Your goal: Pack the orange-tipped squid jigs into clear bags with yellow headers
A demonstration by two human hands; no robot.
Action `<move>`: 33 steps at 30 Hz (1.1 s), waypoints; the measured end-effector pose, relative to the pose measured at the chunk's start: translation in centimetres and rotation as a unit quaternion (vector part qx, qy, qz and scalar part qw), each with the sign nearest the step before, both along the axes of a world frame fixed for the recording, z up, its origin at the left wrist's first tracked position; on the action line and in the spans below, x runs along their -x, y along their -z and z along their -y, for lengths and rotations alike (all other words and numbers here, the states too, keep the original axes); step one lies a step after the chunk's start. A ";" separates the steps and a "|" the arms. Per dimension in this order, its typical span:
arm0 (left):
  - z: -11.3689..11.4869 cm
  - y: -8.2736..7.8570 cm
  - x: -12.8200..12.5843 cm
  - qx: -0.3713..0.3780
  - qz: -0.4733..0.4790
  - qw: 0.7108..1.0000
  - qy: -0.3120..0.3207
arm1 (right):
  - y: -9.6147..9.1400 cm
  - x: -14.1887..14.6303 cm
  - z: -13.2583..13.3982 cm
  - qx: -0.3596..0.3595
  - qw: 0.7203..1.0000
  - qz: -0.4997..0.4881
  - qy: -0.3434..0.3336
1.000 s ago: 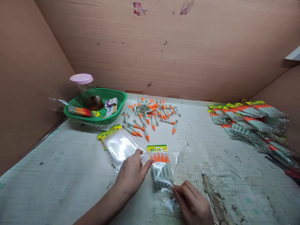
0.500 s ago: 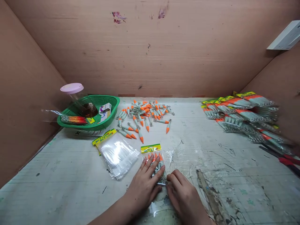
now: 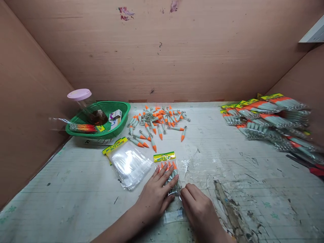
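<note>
My left hand [image 3: 158, 189] lies flat with its fingers apart, pressing on a clear plastic packet of fishing lures [image 3: 165, 158] with a yellow header. Inside, several lures with orange tips and pale bodies lie side by side, partly under my fingers. My right hand [image 3: 198, 206] is closed in a pinch at the packet's lower right corner, where the fingertips hide the plastic edge. Below the packet, between my hands, is a shiny clear plastic strip [image 3: 173, 216]; whether it joins the packet I cannot tell.
Loose lures [image 3: 159, 121] are heaped behind the packet. Clear bags [image 3: 129, 163] with yellow headers lie to the left. A green basket [image 3: 126, 116] holds a lidded cup [image 3: 80, 95]. Filled packets [image 3: 268, 118] are piled at right, near red-handled scissors [image 3: 316, 170].
The camera view has shifted slightly. A clear strip now shows more plainly below the packet. My left hand still presses on the packet and my right hand stays pinched at its corner.
</note>
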State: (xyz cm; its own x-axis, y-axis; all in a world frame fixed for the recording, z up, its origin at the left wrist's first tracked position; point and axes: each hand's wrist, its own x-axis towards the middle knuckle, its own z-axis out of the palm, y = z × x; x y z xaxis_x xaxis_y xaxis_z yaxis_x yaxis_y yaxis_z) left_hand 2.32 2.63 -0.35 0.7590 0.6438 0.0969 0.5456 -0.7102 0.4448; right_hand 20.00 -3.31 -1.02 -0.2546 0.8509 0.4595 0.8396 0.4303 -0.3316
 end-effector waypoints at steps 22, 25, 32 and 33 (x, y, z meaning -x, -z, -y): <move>3.9 -0.1 0.9 0.001 0.061 0.964 -0.259 | -0.3 0.0 0.0 0.010 1.000 0.011 -0.007; 3.7 -0.3 0.5 0.046 0.079 0.957 -0.276 | -0.3 0.2 -0.1 0.008 1.000 0.019 -0.020; 3.3 -1.4 0.3 0.198 0.113 0.904 -0.361 | -0.8 0.0 -0.1 0.019 1.000 -0.003 -0.022; 3.4 -1.5 0.4 0.244 0.143 0.890 -0.358 | -1.2 -0.1 0.0 0.027 0.999 -0.026 -0.016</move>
State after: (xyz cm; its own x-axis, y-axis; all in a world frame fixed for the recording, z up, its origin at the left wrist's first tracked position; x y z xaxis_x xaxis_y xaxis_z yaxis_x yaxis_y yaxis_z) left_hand 1.89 -0.76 1.16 0.1258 0.9710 -0.2034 0.5951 0.0902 0.7986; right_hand 20.10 -3.30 0.19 -0.2584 0.8671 0.4259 0.8065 0.4364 -0.3989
